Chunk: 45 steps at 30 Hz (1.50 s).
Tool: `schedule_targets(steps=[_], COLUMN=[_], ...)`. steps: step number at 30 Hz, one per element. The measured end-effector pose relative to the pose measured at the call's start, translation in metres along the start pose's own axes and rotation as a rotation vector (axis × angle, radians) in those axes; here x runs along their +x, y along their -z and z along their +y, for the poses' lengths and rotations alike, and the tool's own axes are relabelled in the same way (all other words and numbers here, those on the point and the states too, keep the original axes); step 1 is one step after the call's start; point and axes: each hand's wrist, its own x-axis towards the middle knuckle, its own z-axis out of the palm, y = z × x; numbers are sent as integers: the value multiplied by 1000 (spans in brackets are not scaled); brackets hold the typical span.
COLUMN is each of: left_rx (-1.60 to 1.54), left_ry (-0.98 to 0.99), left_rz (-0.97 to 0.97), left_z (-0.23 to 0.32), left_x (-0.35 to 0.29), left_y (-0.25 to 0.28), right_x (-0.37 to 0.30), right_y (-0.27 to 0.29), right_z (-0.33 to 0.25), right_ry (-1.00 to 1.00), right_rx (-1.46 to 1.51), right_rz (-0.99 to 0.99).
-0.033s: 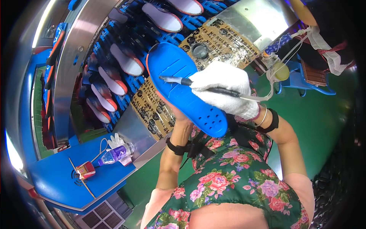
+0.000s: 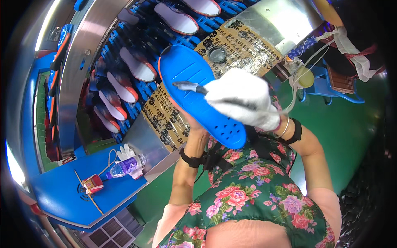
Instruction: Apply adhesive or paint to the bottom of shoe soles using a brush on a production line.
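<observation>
A blue shoe sole, with grooves near its far end and a cluster of holes near its close end, is held tilted in front of me. My left hand, bare, supports it from beneath; most of its fingers are hidden behind the sole. My right hand, in a white knit glove, is closed around a dark-handled brush. The brush tip lies over the sole's inner face, apparently touching it. From the back of the brush a thin pale hose runs off to the right.
Behind the sole is a cardboard-covered ledge with a small round dark cup. Racks of shoe uppers stand at upper left. A blue table bears a purple-labelled bottle, a glove and a red box. A blue cart stands right.
My gloved right hand has shifted very slightly on the brush side, and the brush bristles have turned a little. The sole and my left hand stay nearly in place.
</observation>
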Motion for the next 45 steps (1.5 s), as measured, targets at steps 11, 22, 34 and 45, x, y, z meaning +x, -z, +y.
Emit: schedule_targets(steps=[11, 22, 34, 45], left_rx=[-63, -133, -239, -408], left_ry=[81, 201, 207, 202], left_rz=[-211, -436, -605, -484], left_z=[16, 23, 31, 39], left_x=[20, 29, 44, 49], left_y=[10, 12, 24, 38], right_x=[-9, -31, -43, -50], right_y=[1, -8, -20, -11], right_z=[-4, -6, -16, -12], right_ry=[107, 129, 48, -94], right_rx=[-105, -144, -22, 183], right_rz=[-170, -199, -171, -263])
